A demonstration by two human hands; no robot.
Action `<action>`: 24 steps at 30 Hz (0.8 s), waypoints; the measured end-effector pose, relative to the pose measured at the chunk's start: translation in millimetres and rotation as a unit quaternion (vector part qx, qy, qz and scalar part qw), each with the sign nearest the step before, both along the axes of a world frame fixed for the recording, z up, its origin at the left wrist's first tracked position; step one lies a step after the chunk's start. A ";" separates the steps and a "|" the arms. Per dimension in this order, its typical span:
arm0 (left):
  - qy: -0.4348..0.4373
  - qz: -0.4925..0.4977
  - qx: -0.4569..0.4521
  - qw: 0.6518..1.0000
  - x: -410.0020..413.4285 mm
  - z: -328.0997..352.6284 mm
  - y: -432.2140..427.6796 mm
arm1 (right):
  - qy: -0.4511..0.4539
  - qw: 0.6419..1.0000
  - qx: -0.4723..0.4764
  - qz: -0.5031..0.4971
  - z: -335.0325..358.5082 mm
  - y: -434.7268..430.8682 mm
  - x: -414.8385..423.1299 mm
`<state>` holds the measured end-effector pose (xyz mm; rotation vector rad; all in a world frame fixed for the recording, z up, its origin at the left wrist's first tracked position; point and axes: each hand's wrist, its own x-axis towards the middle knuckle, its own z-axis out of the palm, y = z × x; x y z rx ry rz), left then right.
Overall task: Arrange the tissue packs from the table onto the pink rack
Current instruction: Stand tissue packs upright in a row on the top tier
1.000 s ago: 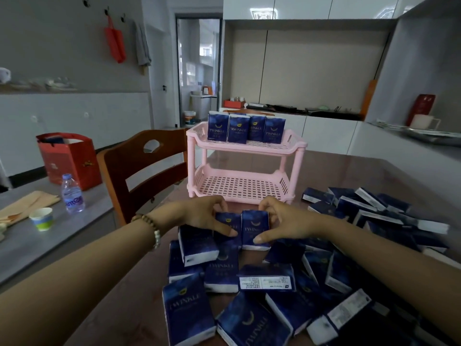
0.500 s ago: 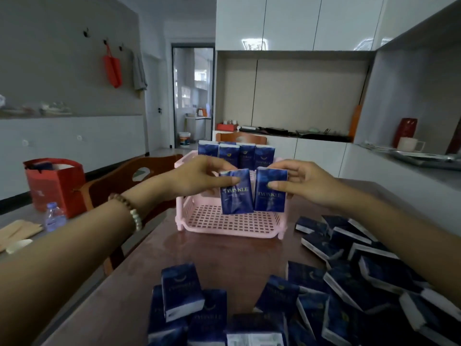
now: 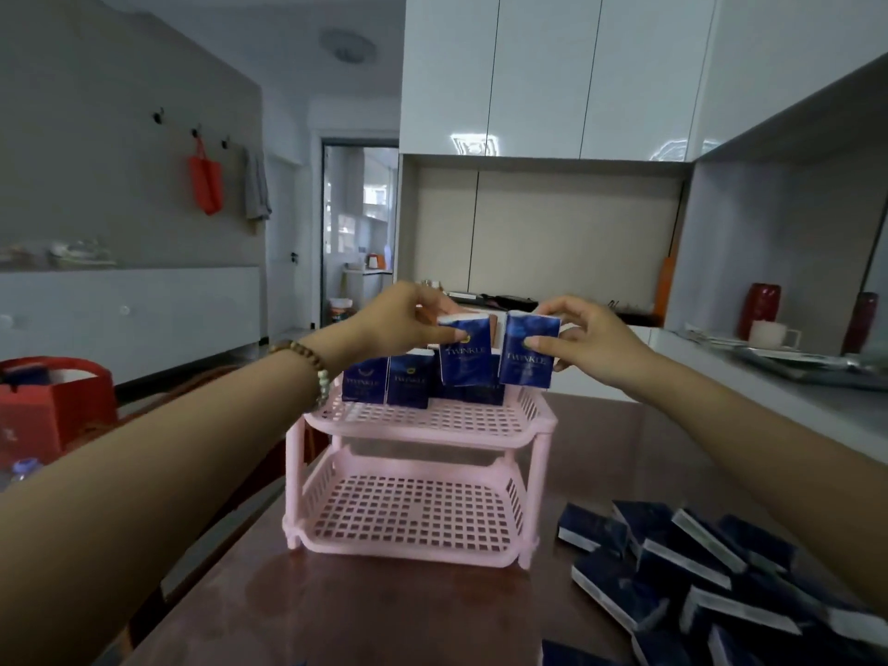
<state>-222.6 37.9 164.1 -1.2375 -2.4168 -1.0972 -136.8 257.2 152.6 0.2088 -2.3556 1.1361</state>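
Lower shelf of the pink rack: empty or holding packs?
Empty: the lower shelf shows only its bare pink grid. The standing packs are all on the upper shelf.

Rack (image 3: pixel 432 437) 1; held packs (image 3: pixel 465 360) 2; hands (image 3: pixel 593 346) 2.

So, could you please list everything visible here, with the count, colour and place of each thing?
rack: one, pink, two shelves, on the table
table: one, brown, under the rack
shelf packs: at least two, dark blue, upright on the top shelf; others hidden
left pack: one, dark blue, above the top shelf
right pack: one, dark blue, beside it
loose packs: count unclear, dark blue, piled on the table's right
paper bag: one, red, far left
hanging bag: one, red, wall hook
mug: one, white, right counter
left hand: one, pinching the left pack
right hand: one, pinching the right pack
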 end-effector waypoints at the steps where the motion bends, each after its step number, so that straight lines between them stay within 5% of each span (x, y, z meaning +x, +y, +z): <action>1: -0.001 0.000 0.004 1.000 -5.6 -3.0 3.6 | -0.006 1.000 0.010 0.002 -2.5 2.2 -7.0; 24: 0.018 0.040 -0.092 0.995 -68.6 -36.8 15.7 | 0.003 0.998 0.065 -0.003 -49.7 8.4 -73.3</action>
